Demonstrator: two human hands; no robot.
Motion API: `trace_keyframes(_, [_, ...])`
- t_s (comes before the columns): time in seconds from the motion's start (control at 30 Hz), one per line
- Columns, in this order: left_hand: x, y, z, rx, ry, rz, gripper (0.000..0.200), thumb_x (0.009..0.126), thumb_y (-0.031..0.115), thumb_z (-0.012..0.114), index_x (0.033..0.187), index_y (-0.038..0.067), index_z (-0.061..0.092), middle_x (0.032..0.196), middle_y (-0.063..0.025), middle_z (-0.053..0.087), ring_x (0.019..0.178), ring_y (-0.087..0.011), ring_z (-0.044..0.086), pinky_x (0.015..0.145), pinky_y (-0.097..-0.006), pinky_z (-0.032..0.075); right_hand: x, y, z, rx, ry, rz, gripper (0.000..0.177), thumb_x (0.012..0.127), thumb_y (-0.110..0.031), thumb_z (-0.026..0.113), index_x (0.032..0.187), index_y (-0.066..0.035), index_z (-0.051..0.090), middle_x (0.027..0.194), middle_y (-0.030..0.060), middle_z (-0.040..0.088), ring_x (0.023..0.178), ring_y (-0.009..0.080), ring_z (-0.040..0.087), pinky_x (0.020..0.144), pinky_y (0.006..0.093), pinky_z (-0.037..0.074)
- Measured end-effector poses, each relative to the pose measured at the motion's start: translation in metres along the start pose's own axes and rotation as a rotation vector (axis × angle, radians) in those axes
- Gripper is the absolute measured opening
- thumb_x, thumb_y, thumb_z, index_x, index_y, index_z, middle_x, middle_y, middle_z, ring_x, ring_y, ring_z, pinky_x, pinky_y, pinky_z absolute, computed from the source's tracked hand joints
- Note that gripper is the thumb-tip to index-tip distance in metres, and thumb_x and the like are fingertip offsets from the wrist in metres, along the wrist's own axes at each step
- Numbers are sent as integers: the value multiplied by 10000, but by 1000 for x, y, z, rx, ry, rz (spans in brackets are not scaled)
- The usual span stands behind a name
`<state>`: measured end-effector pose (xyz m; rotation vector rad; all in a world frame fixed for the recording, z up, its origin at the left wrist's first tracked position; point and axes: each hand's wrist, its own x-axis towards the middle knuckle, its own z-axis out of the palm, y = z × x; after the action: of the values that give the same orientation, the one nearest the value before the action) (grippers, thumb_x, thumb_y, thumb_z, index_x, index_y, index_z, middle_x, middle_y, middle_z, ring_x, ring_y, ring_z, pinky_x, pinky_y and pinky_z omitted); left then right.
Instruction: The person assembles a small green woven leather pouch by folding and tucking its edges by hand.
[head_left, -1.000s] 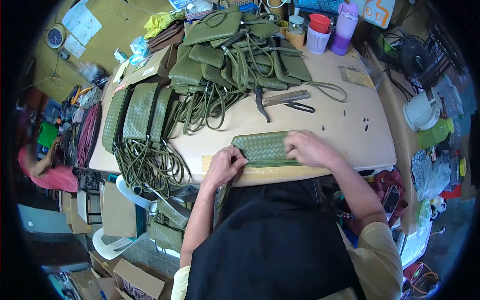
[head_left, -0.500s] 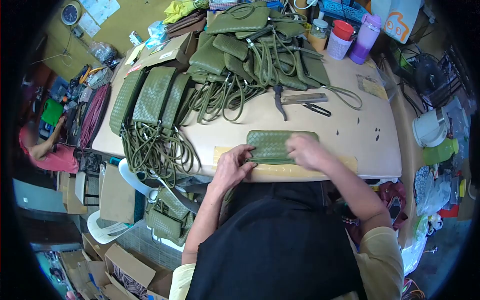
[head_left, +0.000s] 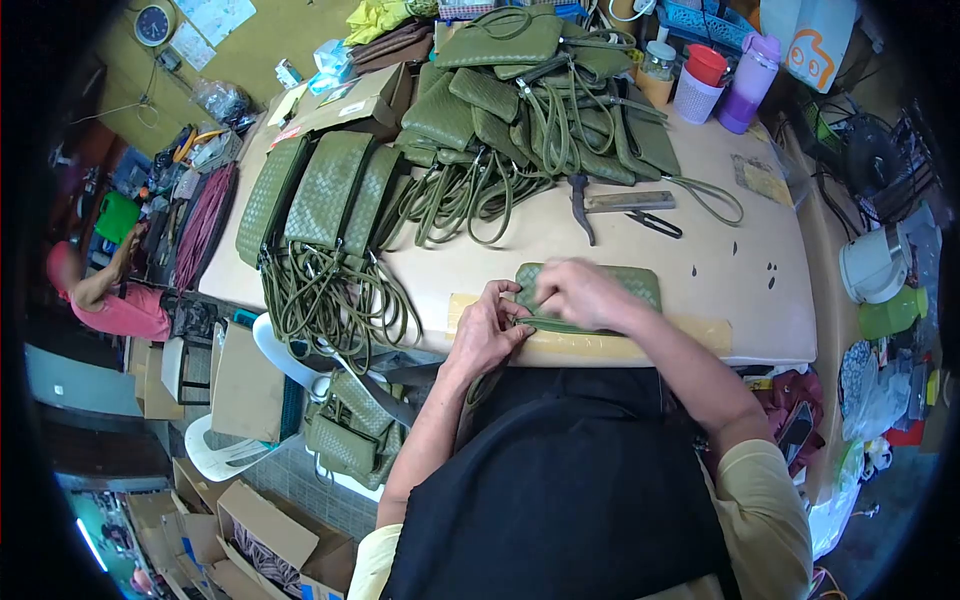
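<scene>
A green woven pouch (head_left: pixel 637 287) lies flat near the front edge of the table, its zipper side toward me. My left hand (head_left: pixel 487 328) pinches its near left corner between thumb and fingers. Over the pouch's left part is my right hand (head_left: pixel 583 294), fingers curled closed and slightly blurred. What those fingers hold, if anything, is hidden. A strip of yellowish tape (head_left: pixel 690 335) on the table edge runs under the pouch.
Behind lie a hammer (head_left: pixel 625 202), black snips (head_left: pixel 655 223) and a heap of green pouches (head_left: pixel 500 95) with straps. More pouches (head_left: pixel 325 190) stand at left, straps hanging over the edge. A purple bottle (head_left: pixel 750 85) stands back right. Another person (head_left: pixel 120 300) sits far left.
My right hand has moved left across the pouch, closer to my left hand. My left hand keeps its grip at the corner. The whole view has shifted slightly.
</scene>
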<state>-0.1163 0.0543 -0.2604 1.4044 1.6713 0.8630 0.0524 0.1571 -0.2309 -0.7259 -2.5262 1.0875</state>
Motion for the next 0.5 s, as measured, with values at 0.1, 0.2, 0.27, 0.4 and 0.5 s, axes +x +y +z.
trace_keyframes(0.1, [0, 1, -1, 10, -12, -40, 544, 697, 8, 760, 1161, 7, 476, 827, -44, 663, 615, -65, 514, 579, -231, 449, 11, 9, 29, 132, -109, 13, 80, 681, 14, 669, 745, 10, 620, 819, 154, 625, 808, 310, 614, 721, 375, 474])
trace_keyframes(0.2, [2, -3, -1, -50, -23, -8, 525, 698, 24, 765, 1138, 6, 478, 805, -37, 648, 621, -71, 518, 582, -232, 450, 13, 14, 26, -74, 14, -18, 99, 669, 3, 688, 738, 5, 616, 818, 148, 625, 803, 309, 612, 724, 378, 474])
trace_keyframes(0.27, [0, 2, -2, -36, -21, -19, 515, 700, 26, 763, 1131, 8, 481, 803, -35, 646, 624, -71, 518, 584, -231, 449, 15, 11, 25, -322, 161, -111, 112, 661, -4, 700, 733, 1, 615, 819, 145, 626, 800, 309, 611, 727, 381, 475])
trace_keyframes(0.4, [0, 0, -1, 39, -16, -8, 488, 706, 29, 752, 1118, 11, 491, 797, -26, 636, 632, -72, 514, 590, -228, 446, 8, 9, 34, 138, -73, 5, 110, 666, -15, 712, 714, -4, 613, 792, 149, 595, 787, 323, 610, 718, 404, 472])
trace_keyframes(0.5, [1, 0, 0, -3, -8, -2, 462, 707, 41, 752, 1098, 7, 507, 794, -12, 621, 645, -71, 511, 604, -233, 451, 7, 11, 30, 39, -42, 43, 104, 703, -11, 697, 704, -1, 593, 799, 155, 579, 812, 343, 593, 725, 409, 467])
